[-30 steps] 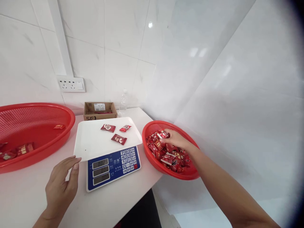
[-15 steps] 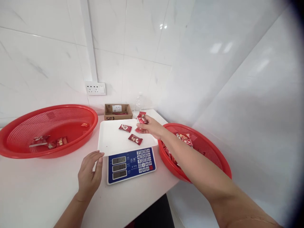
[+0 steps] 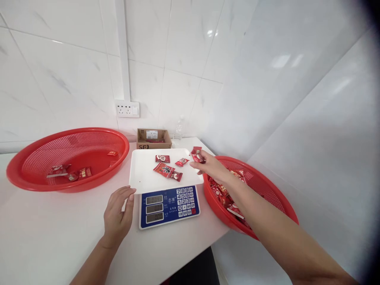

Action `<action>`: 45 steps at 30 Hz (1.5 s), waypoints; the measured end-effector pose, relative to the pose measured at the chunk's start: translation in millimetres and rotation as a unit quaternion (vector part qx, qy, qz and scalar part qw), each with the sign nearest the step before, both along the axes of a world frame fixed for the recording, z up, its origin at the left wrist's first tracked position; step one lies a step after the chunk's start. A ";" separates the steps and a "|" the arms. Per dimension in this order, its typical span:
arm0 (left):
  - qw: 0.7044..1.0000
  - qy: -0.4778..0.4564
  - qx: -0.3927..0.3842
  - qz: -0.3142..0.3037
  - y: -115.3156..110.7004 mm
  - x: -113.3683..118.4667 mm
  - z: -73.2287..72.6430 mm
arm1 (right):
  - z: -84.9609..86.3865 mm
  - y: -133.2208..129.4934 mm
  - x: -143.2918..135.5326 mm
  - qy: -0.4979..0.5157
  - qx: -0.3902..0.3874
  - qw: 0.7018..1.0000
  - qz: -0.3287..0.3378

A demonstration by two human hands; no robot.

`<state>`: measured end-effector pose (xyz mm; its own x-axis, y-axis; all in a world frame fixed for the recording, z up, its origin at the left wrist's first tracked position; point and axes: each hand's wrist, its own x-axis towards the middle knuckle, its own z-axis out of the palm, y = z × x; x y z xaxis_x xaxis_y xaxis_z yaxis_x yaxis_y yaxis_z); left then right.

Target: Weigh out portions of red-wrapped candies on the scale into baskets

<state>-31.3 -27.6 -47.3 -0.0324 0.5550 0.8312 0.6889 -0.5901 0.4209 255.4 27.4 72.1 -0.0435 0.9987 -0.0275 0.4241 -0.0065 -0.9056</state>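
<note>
My right hand (image 3: pixel 209 165) is closed on red candy packets (image 3: pixel 196 154) above the right edge of the white scale tray (image 3: pixel 142 170). Several red packets lie on the tray, among them an orange-red one (image 3: pixel 164 169) and a small twisted one (image 3: pixel 182 162). Below the tray is the scale's blue panel (image 3: pixel 170 206) with number keys and three displays. My left hand (image 3: pixel 118 209) holds nothing; its fingers are apart, with the fingertips at the tray's front left corner.
A red basket (image 3: pixel 67 134) with a few packets stands at the left. Another red basket (image 3: pixel 279 206), holding many packets, is at the right. Behind the tray are a cardboard box (image 3: pixel 154 145) and a clear bottle (image 3: pixel 179 128).
More packets now lie on the tray. My right hand has moved right, from over the tray to its right edge, with packets still in it. The whole view has shifted slightly.
</note>
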 end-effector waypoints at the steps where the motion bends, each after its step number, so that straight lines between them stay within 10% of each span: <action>1: 1.000 -0.001 0.000 0.000 -0.1 0.0 0.2 | 1.3 -6.4 11.9 -0.036 0.007 0.999 -0.015; 9: 1.000 -0.001 -0.013 -0.002 -0.2 1.9 -0.2 | -2.4 -53.4 110.6 -0.230 -0.109 0.967 -0.005; 16: 1.000 0.001 0.005 0.008 0.8 3.3 -0.2 | -20.5 -64.4 134.0 -0.263 -0.199 0.935 0.132; 28: 0.999 0.010 0.009 0.032 1.7 2.7 2.9 | -99.8 -21.9 132.8 -0.427 -0.163 0.889 -0.039; 45: 1.000 0.010 0.007 0.021 1.2 3.6 1.9 | -50.9 -27.4 127.9 -0.247 -0.067 0.961 -0.107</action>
